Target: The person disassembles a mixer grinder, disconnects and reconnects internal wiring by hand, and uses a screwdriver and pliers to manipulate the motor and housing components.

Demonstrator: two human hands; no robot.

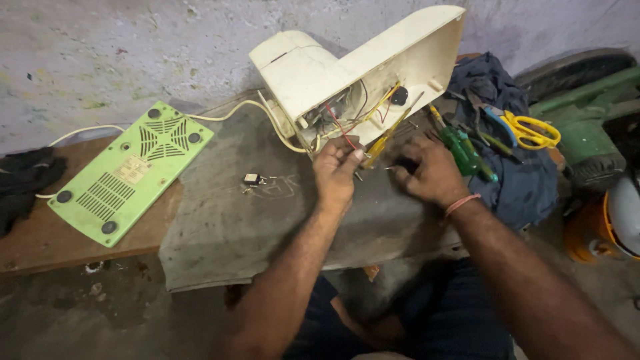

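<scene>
A cream plastic appliance housing [373, 60] lies on its side on a grey cloth [227, 220], its open underside showing red, yellow and black wires [347, 123]. My left hand [337, 170] pinches the wires at the opening, next to a yellow-handled screwdriver [385, 137] that leans into the housing. My right hand [430, 170] rests on the cloth just right of it, fingers curled around a small dark object that I cannot make out. A tiny black switch part [251, 179] sits on the cloth to the left.
A green vented base plate [127, 170] lies on the wooden bench [40, 243] at left, with a cream cord [227, 115]. Green-handled screwdrivers [463, 148], pliers and yellow scissors [530, 130] rest on a blue cloth [527, 180] at right. A green machine [587, 127] stands beyond.
</scene>
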